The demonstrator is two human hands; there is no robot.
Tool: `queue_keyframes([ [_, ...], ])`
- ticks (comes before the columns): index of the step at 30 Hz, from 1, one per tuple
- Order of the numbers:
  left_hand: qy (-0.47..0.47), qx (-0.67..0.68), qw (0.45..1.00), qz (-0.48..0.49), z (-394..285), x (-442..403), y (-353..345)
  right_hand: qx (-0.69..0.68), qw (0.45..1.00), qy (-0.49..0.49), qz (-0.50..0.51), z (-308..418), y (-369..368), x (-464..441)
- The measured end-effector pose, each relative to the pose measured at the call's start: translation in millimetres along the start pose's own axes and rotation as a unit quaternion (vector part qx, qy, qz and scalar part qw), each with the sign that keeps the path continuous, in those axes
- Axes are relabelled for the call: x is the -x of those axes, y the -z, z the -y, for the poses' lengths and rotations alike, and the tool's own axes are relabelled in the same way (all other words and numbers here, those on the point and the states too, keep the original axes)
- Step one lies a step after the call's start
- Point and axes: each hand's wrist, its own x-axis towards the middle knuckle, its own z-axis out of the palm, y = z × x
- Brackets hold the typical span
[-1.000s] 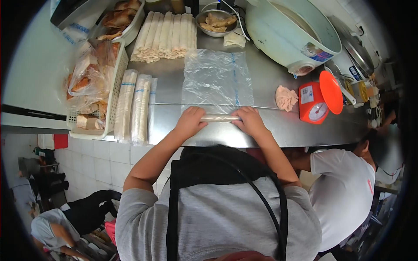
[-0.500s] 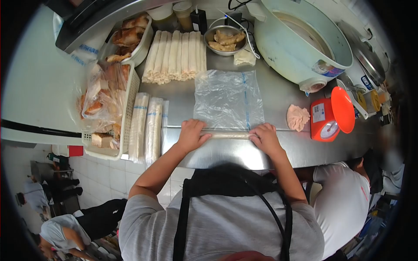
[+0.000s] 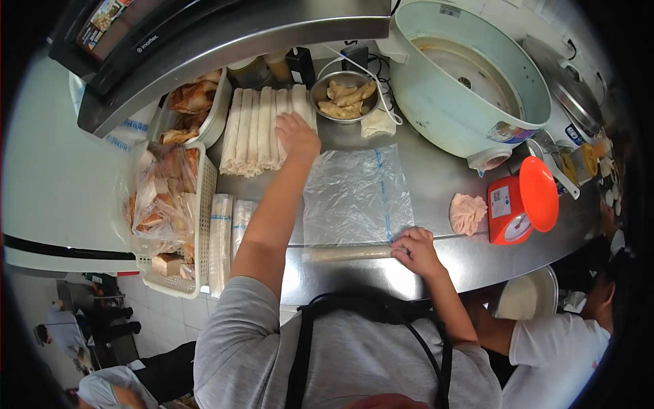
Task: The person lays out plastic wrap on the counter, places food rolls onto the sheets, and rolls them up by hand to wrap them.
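Observation:
A clear plastic sheet with a blue stripe lies on the steel table. Along its near edge is a thin pale roll wrapped in plastic. My right hand is at the roll's right end, thumb and fingers closing on it. Farther up, my left hand reaches with spread fingers onto the right side of a stack of long white rolls. Its fingertips rest on or just over the stack; whether they touch is unclear. Plastic-wrapped rolls lie partly behind my left forearm.
At left stands a basket of bagged meat. A metal bowl holds brown pieces. To the right are a large green tub, a pink lump and a red scale. A co-worker in a white shirt is at lower right.
My left hand has left the roll's left end and moved up to the stack of white rolls. My right hand has stayed at the right end. The camera view has shifted.

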Motion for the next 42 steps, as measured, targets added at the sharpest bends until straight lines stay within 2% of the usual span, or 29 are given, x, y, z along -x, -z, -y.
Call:
queue_keyframes([
  [2, 0.025, 0.069, 0.994, 0.085, 1, -6, 14, -0.002, 1.0, -0.008, 0.02, 4, 6, -4],
  [5, 0.039, 0.234, 0.958, 0.163, 18, -31, 19, -0.113, 0.987, -0.057, 0.094, -3, 16, -19],
  [6, 0.04, 0.298, 0.936, 0.182, 31, -36, 20, -0.065, 0.995, -0.043, 0.067, -1, 21, -27],
  [7, 0.103, 0.464, 0.844, 0.248, 43, -35, 27, -0.017, 0.999, -0.029, 0.041, 5, 25, -38],
  [8, 0.164, 0.608, 0.715, 0.304, 56, -34, 35, 0.029, 0.999, -0.016, 0.016, 13, 28, -49],
  [9, 0.219, 0.724, 0.555, 0.346, 65, -30, 45, 0.056, 0.998, 0.004, -0.008, 23, 32, -62],
  [12, 0.089, 0.751, 0.444, 0.48, 81, 18, 76, 0.136, 0.983, 0.06, -0.108, 71, 49, -97],
  [14, -0.024, 0.734, 0.442, 0.515, 73, 56, 87, 0.223, 0.949, 0.14, -0.174, 89, 54, -113],
  [15, -0.082, 0.724, 0.438, 0.527, 66, 75, 89, 0.239, 0.944, 0.15, -0.172, 88, 51, -114],
  [17, -0.147, 0.657, 0.506, 0.539, 49, 110, 93, 0.273, 0.929, 0.18, -0.174, 88, 47, -116],
  [19, -0.204, 0.588, 0.582, 0.523, 40, 128, 87, 0.206, 0.973, 0.093, 0.038, 71, 37, -105],
  [20, -0.224, 0.554, 0.622, 0.505, 39, 136, 66, 0.168, 0.974, 0.046, 0.145, 60, 29, -97],
  [22, -0.245, 0.489, 0.693, 0.47, 35, 151, 44, 0.06, 0.99, -0.004, 0.126, 42, 6, -74],
  [24, -0.242, 0.424, 0.754, 0.438, 33, 169, 36, 0.024, 0.988, 0.002, 0.152, 29, -7, -58],
  [25, -0.277, 0.416, 0.779, 0.379, 35, 179, 29, 0.005, 0.986, 0.004, 0.164, 26, -11, -53],
  [27, -0.341, 0.392, 0.815, 0.258, 37, 200, 21, 0.064, 0.987, 0.027, 0.142, 23, -17, -45],
  [30, -0.336, 0.359, 0.85, 0.189, 44, 218, 21, 0.119, 0.987, 0.078, 0.077, 36, -12, -24],
  [33, -0.349, 0.298, 0.888, -0.021, 47, 248, 51, 0.157, 0.981, 0.114, 0.007, 41, -19, -6],
  [34, -0.337, 0.287, 0.897, -0.008, 48, 253, 49, 0.169, 0.978, 0.122, -0.013, 39, -22, -5],
  [37, -0.293, 0.281, 0.913, 0.038, 50, 260, 39, 0.16, 0.982, 0.089, 0.037, 34, -24, -9],
  [39, -0.262, 0.311, 0.911, 0.074, 50, 247, 35, 0.082, 0.991, 0.039, 0.1, 26, -19, -24],
  [40, -0.27, 0.285, 0.914, 0.104, 50, 240, 35, 0.044, 0.99, 0.014, 0.13, 22, -15, -33],
  [41, -0.278, 0.258, 0.915, 0.135, 50, 232, 36, 0.079, 0.986, 0.018, 0.143, 21, -12, -40],
  [42, -0.284, 0.231, 0.916, 0.165, 49, 224, 38, 0.132, 0.987, 0.047, 0.084, 23, -12, -42],
])
